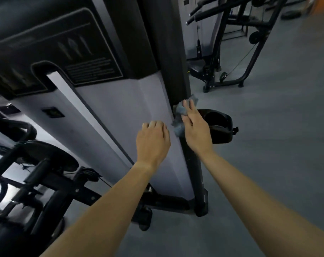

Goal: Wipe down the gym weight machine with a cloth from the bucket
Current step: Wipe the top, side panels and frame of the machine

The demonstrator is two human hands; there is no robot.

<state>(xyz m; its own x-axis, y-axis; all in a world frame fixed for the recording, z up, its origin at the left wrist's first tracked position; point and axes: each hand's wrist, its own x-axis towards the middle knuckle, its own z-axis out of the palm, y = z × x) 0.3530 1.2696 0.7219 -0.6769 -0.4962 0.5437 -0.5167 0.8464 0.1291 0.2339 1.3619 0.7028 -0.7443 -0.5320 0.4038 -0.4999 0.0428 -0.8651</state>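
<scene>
Straight-fingered right hand (196, 132) presses cloth (178, 127) to post (168, 52) — left hand (153, 141) rests.

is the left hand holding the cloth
No, the right hand presses the cloth on the post; the left hand rests on the grey panel.

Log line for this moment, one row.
phase: wiping | right hand: straight fingers press grey cloth on black upright post | left hand: rests on grey panel
</scene>
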